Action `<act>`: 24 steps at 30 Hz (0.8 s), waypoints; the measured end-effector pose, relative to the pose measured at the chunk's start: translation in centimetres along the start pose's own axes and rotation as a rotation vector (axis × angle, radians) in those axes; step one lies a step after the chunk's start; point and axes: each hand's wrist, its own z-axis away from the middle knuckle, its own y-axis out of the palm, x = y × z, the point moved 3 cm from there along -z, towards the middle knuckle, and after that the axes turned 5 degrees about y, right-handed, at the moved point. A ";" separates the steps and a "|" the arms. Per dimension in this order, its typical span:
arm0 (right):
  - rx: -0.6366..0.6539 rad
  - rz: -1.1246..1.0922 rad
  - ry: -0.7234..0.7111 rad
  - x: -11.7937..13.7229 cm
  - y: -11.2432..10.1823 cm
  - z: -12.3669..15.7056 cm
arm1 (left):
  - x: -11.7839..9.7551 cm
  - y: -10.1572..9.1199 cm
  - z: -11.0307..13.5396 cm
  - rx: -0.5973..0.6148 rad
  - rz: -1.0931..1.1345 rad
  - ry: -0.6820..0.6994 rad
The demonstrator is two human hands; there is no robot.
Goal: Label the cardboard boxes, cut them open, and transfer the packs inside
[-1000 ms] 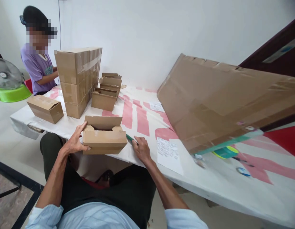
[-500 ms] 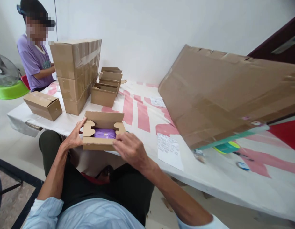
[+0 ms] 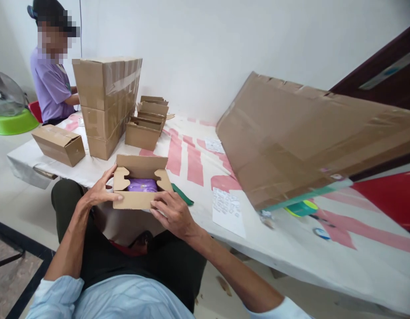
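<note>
A small cardboard box [image 3: 133, 201] with its lid flap raised sits at the table's near edge, tilted toward me. Inside it lies a purple plastic-wrapped packet [image 3: 141, 185], between the notched side flaps. My left hand [image 3: 100, 190] grips the left end of the box, thumb on the front wall and fingers along the side. At the front right corner, my right hand [image 3: 173, 215] holds the wall with bent fingers. A dark green object [image 3: 183, 195], its kind unclear, lies just right of the box, partly hidden behind it.
Stacked taped cartons [image 3: 107, 106] stand at the left, near a single closed box [image 3: 59, 144]. Several open boxes [image 3: 143, 133] sit behind. A large cardboard sheet [image 3: 311, 141] leans at the right, by a written paper [image 3: 228, 212] and a tape roll [image 3: 301, 208]. A person [image 3: 50, 84] is across at left.
My left thumb has come over onto the front wall of the box. My right hand has shifted slightly lower at its corner, and the green object beside it now shows. The view has turned slightly.
</note>
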 end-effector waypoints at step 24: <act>0.987 0.466 0.047 -3.7 4.1 -12.1 | 0.6 0.5 0.0 -0.029 -0.050 -0.011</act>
